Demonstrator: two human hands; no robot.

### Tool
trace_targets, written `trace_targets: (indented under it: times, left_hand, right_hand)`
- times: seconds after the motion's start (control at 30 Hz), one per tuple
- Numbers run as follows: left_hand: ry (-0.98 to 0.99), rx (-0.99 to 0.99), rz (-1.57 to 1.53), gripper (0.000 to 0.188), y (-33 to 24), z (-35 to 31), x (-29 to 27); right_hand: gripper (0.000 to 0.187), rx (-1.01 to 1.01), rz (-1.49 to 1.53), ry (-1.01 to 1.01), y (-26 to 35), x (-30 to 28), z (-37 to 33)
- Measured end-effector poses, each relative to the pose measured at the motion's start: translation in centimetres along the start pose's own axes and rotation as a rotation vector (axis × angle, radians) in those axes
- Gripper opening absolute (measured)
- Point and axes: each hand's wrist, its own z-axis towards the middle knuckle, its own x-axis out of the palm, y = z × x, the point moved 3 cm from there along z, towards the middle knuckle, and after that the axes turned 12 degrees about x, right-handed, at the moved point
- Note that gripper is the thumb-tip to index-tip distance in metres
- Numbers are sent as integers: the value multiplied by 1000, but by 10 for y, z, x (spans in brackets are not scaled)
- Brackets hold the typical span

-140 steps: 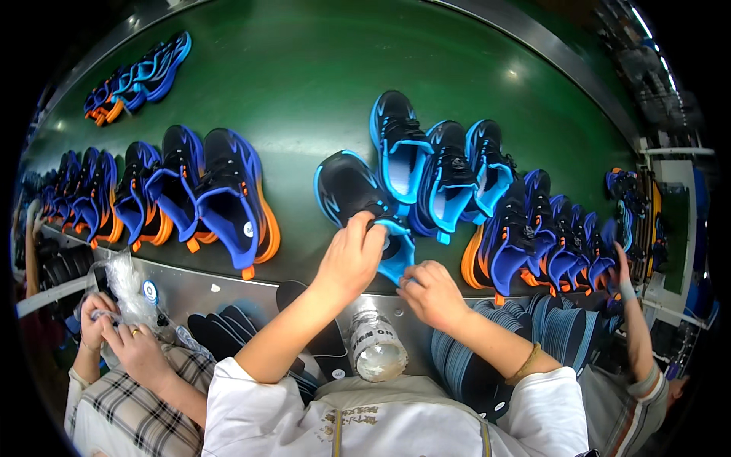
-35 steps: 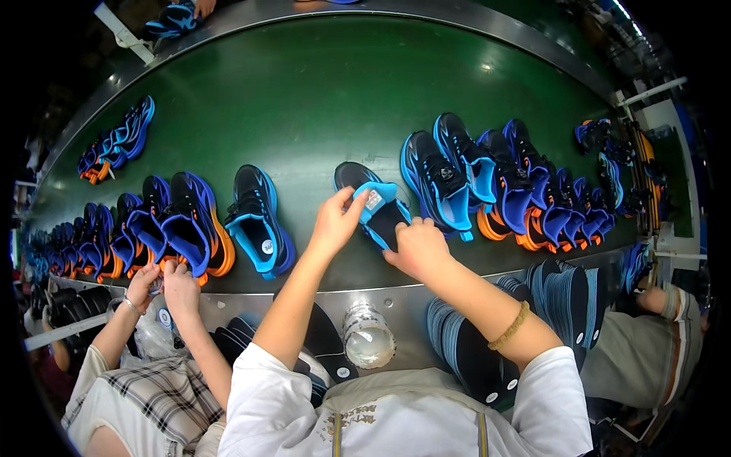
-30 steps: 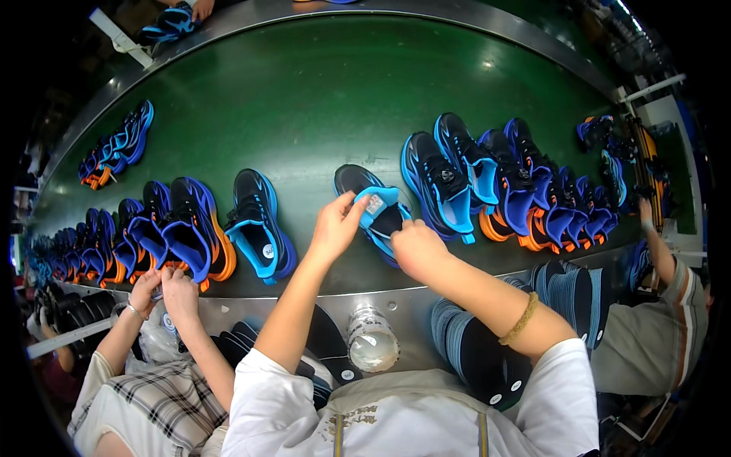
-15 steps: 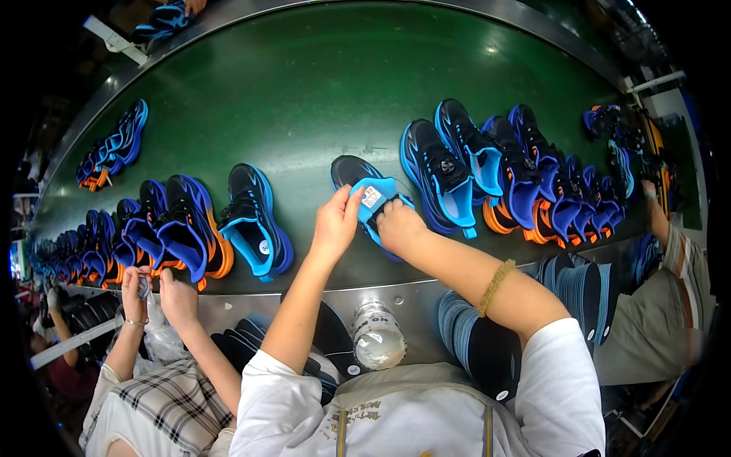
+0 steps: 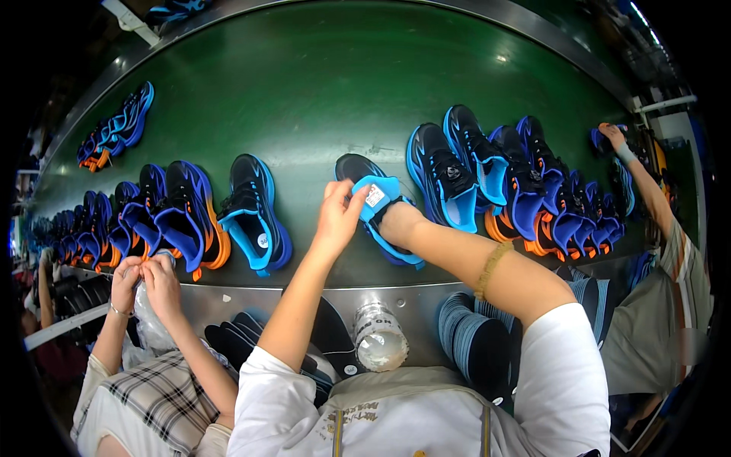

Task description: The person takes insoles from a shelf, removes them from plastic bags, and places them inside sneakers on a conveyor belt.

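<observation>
A black sneaker (image 5: 359, 165) with light blue lining lies on the green surface in front of me, toe pointing away. My left hand (image 5: 339, 216) pinches the edge of its light blue tongue (image 5: 387, 187), which is folded up and shows a white label (image 5: 374, 196). My right hand (image 5: 397, 221) is pushed into the shoe's opening; its fingers are hidden inside. Close on the right stands another black and blue sneaker (image 5: 445, 164). To the left, a sneaker (image 5: 252, 186) with a round white sticker inside stands apart.
Rows of black, blue and orange sneakers (image 5: 186, 206) line both sides of the green belt (image 5: 304, 91). Insole stacks (image 5: 468, 335) and a clear plastic container (image 5: 380, 343) sit nearest me. At the left a co-worker's hands (image 5: 156, 278) work; another person's arm (image 5: 647, 179) reaches in at right.
My right hand has gone deeper into the sneaker, while my left still pinches the tongue. The left co-worker's hands have come together, and the right person's arm has reached farther out.
</observation>
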Motion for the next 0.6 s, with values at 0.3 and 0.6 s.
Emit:
trace_targets:
  times: [0.3,0.6]
  left_hand:
    - [70,534,382,34,-35,12,-4]
    - [375,504,700,37,-60,-15,5]
  right_hand:
    - [40,-43,141,405,1,-7,-53]
    - [31,102,416,-455,-11,29,-139]
